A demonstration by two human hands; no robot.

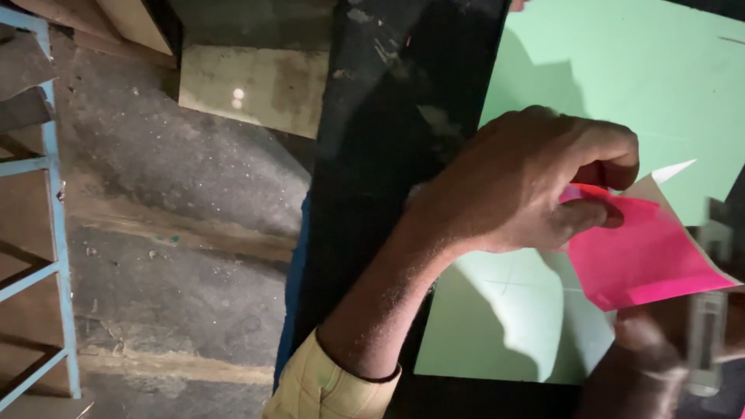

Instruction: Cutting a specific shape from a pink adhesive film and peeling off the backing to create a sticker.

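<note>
- Here, the black table runs down the frame's middle, bearing a pale green sheet at upper right.
- We see the left hand, centre right, pinching the pink paper by its upper-left corner.
- Our right hand, lower right, is blurred beside a clear tube; we cannot tell its grip.

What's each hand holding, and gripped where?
Left hand pinches the pink paper sheet at its upper left corner. Right hand is blurred at the sheet's lower edge; its hold cannot be told.
</note>
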